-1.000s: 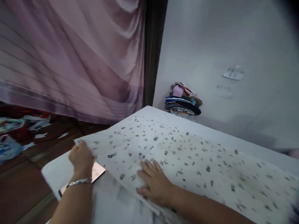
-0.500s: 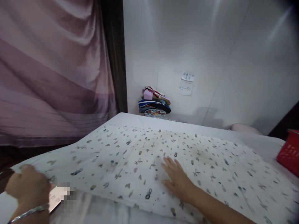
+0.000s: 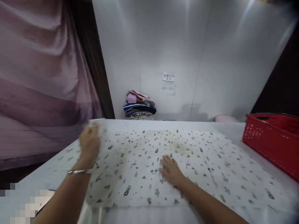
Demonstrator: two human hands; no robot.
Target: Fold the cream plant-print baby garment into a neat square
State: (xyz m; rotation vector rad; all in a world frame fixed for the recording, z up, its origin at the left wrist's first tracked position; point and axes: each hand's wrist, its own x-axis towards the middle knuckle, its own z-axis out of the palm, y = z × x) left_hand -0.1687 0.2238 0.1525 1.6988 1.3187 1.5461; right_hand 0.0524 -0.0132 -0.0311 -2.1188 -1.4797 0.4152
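A white cloth [image 3: 137, 158] printed with small grey and green motifs lies spread over the white table [image 3: 201, 125]. My left hand [image 3: 90, 141], with a silver bracelet at the wrist, is closed on the cloth's left edge and holds it up off the table. That lifted edge is smeared by motion, and part of the cloth is turned over near the hand. On the middle of the cloth my right hand [image 3: 172, 171] rests palm down, fingers stretched out. Faint brownish marks show on the cloth beyond it.
To the right stands a red plastic basket [image 3: 268, 140] with a metal handle. Folded fabrics are stacked [image 3: 140, 107] against the back wall, below two paper notes [image 3: 168, 88]. A pink curtain [image 3: 44, 84] hangs at left. A partly pixelated flat object [image 3: 44, 199] lies lower left.
My left hand has carried the cloth's left edge up and inward, away from the near left corner. My right hand stays flat on the cloth. The view has turned right, showing more of the basket.
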